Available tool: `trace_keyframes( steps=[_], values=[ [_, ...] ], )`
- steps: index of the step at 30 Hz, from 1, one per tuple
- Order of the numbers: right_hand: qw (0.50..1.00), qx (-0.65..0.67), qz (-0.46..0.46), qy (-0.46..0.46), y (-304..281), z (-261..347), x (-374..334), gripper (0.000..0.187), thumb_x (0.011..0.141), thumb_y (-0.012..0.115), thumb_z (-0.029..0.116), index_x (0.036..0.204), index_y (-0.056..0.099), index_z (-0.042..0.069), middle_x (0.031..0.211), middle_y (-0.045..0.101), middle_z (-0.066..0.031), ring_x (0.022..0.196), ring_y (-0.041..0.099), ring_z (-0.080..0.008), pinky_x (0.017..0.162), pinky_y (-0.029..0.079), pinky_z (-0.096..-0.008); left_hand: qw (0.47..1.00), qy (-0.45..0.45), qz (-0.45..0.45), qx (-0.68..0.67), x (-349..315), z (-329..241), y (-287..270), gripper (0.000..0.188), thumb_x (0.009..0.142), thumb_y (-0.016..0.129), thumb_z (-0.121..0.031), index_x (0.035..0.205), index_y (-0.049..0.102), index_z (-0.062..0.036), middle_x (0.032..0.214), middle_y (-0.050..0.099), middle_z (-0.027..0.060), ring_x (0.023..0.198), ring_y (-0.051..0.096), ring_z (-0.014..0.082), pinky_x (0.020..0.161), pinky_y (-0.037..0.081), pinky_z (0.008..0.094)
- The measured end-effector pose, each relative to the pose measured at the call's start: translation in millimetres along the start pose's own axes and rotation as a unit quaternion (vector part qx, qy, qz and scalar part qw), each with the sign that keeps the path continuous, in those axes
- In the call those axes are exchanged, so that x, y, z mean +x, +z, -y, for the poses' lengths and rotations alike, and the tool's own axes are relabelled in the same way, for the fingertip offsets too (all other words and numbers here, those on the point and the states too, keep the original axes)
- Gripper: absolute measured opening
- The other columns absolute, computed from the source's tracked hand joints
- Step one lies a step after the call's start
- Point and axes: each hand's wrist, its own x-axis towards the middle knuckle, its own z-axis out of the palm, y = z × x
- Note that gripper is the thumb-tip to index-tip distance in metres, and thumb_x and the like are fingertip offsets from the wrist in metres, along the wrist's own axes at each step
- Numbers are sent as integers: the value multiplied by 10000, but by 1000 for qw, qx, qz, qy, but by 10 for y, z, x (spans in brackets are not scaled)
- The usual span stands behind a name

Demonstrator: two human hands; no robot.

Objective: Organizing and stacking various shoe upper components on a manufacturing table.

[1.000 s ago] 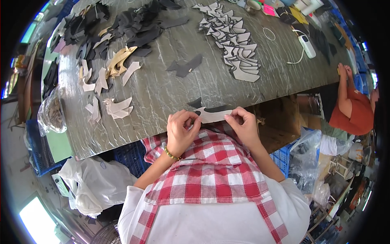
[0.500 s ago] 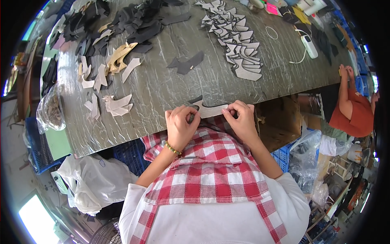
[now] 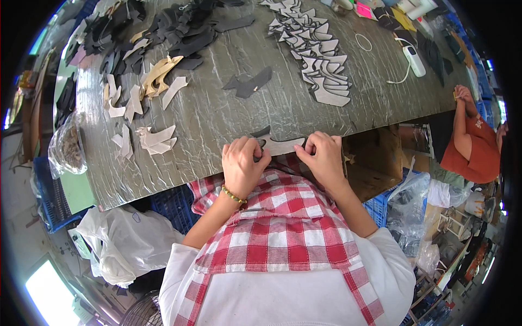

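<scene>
At the table's near edge I hold a curved, flat cut piece [image 3: 283, 148], pale grey on top with a black border, between both hands. My left hand [image 3: 242, 163] pinches its left end, fingers curled with the thumb over them. On the right end, my right hand [image 3: 322, 158] presses with the thumb on top and the fingers bent behind. Farther out lies a dark grey cut piece [image 3: 251, 84] with a pointed end. Beyond the right hand, an overlapping row of similar pale, black-edged pieces [image 3: 331, 99] runs toward the far side.
Pale offcuts [image 3: 157, 141], tan pieces [image 3: 159, 76] and a heap of black pieces [image 3: 190, 41] cover the table's [image 3: 206, 119] left side. A white corded device [image 3: 414, 61] lies at right. Below are an open wooden compartment [image 3: 375, 163] and a white bag [image 3: 128, 242]. Another person [image 3: 473, 146] works at far right.
My right thumb and fingers have shifted slightly along the piece's right end. The left fingers have moved a little too. The piece stays in nearly the same spot.
</scene>
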Motion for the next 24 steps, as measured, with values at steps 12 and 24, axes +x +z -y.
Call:
trace_keyframes(
  steps=[12, 24],
  values=[
    [992, 48, -9, -115, -29, -38, 104, 175, 808, 652, 131, 960, 573, 95, 989, 503, -65, 1013, 464, -258, 829, 355, -386, 983, 113, 14, 142, -4, 15, 36, 463, 797, 625, -122, 1259, 594, -112, 687, 457, 26, 576, 499, 171, 567, 385, 314],
    [964, -158, -197, -87, -459, -522, 678, 156, 834, 627, 145, 974, 584, 91, 979, 582, -84, 976, 536, -281, 875, 351, -415, 999, 47, -4, -5, 156, 164, -68, 437, 827, 615, -115, 1247, 521, -37, 791, 568, 105, 658, 580, 278, 598, 472, 373]
  ],
)
